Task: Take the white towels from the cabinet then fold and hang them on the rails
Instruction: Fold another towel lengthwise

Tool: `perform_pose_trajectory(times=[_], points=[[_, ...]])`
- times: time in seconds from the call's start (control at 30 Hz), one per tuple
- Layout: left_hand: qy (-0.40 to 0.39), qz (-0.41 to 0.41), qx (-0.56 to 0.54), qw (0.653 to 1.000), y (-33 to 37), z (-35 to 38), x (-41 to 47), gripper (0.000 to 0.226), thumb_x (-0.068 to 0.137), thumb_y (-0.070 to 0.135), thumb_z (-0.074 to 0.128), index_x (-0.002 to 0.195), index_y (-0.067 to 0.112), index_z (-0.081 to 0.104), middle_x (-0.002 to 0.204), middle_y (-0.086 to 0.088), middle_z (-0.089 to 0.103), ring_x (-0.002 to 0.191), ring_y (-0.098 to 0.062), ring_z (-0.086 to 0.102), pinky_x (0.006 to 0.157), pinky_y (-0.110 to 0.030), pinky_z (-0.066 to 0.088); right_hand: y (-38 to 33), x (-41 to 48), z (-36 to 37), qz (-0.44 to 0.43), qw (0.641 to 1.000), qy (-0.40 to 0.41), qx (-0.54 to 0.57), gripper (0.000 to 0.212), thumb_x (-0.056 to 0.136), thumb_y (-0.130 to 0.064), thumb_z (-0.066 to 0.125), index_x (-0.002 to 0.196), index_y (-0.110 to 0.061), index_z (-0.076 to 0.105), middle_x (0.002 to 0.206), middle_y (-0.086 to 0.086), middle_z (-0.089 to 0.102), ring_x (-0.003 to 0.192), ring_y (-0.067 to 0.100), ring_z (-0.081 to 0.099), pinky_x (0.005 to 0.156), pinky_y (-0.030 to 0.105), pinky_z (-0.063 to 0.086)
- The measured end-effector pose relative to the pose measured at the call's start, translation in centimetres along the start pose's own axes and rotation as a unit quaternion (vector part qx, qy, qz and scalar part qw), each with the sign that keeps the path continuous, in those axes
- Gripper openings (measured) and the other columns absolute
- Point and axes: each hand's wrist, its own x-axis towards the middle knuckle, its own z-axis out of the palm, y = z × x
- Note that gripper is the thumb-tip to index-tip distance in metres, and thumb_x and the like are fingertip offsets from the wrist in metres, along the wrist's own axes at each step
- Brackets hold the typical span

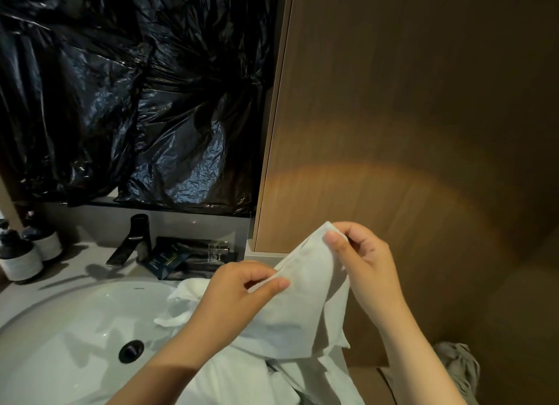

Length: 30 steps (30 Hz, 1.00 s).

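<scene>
Both hands pinch one white towel above the sink: left hand gripping its edge, right hand apparently its corner.

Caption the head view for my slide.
Left hand and right hand pinch the edge of a towel by the sink, faucet and bottles behind.

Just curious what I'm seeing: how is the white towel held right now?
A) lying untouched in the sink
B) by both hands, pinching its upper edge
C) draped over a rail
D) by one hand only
B: the left hand and the right hand each pinch the upper edge of the white towel.
</scene>
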Motion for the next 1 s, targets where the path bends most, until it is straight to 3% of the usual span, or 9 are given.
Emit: perform_pose_trajectory(times=[0.1, 0.23, 0.4, 0.5, 0.7, 1.0], points=[[0.003, 0.016, 0.013, 1.0, -0.8, -0.4, 0.5, 0.042, 0.075, 0.058, 0.061, 0.064, 0.018, 0.069, 0.069, -0.005, 0.065, 0.067, -0.021, 0.06, 0.064, -0.037, 0.048, -0.8, 1.1, -1.0, -0.02, 1.0, 0.011, -0.02, 0.014, 0.095, -0.029, 0.058, 0.094, -0.023, 0.07, 0.087, -0.011, 0.068, 0.089, 0.008, 0.063, 0.073, 0.018, 0.05], [-0.002, 0.037, 0.034, 0.999, -1.2, -0.9, 1.1, 0.033, 0.084, 0.041, 0.069, 0.059, 0.021, 0.064, 0.063, -0.001, 0.061, 0.064, -0.015, 0.057, 0.062, -0.03, 0.044, -1.9, 2.2, -1.8, -0.038, 0.998, 0.035, -0.036, 0.012, 0.095, -0.027, 0.058, 0.095, -0.023, 0.069, 0.083, -0.016, 0.067, 0.087, 0.003, 0.062, 0.071, 0.008, 0.047], [0.008, 0.05, 0.051, 0.997, -1.7, -1.5, 1.5, 0.038, 0.086, 0.035, 0.069, 0.057, 0.014, 0.057, 0.059, -0.003, 0.052, 0.057, -0.014, 0.046, 0.056, -0.02, 0.035, -3.1, 3.3, -2.5, -0.072, 0.993, 0.066, -0.062, 0.013, 0.095, -0.03, 0.058, 0.093, -0.023, 0.069, 0.079, -0.018, 0.065, 0.085, 0.003, 0.062, 0.069, 0.008, 0.047], [0.013, 0.051, 0.066, 0.996, -1.9, -1.8, 1.7, 0.042, 0.088, 0.029, 0.067, 0.052, 0.019, 0.046, 0.053, 0.008, 0.04, 0.053, -0.005, 0.039, 0.052, -0.017, 0.029, -3.8, 4.1, -3.1, -0.079, 0.989, 0.109, -0.069, 0.011, 0.095, -0.032, 0.058, 0.093, -0.028, 0.068, 0.082, -0.02, 0.065, 0.089, 0.001, 0.062, 0.069, 0.006, 0.046], [0.004, 0.032, 0.092, 0.995, -2.1, -2.5, 2.0, 0.041, 0.089, 0.034, 0.063, 0.049, 0.039, 0.055, 0.052, 0.017, 0.047, 0.054, -0.003, 0.045, 0.054, -0.016, 0.031, -5.8, 6.2, -5.0, -0.12, 0.976, 0.149, -0.106, 0.011, 0.096, -0.032, 0.057, 0.091, -0.029, 0.066, 0.083, -0.014, 0.065, 0.086, 0.002, 0.061, 0.067, 0.005, 0.046], [0.026, 0.036, 0.146, 0.988, -3.2, -3.9, 3.9, 0.045, 0.089, 0.031, 0.064, 0.049, 0.026, 0.044, 0.055, 0.012, 0.048, 0.056, -0.007, 0.047, 0.053, -0.018, 0.032, -7.7, 8.0, -7.2, -0.151, 0.958, 0.195, -0.149, 0.016, 0.097, -0.027, 0.057, 0.082, -0.033, 0.062, 0.081, -0.011, 0.063, 0.08, -0.002, 0.059, 0.065, 0.003, 0.045]])
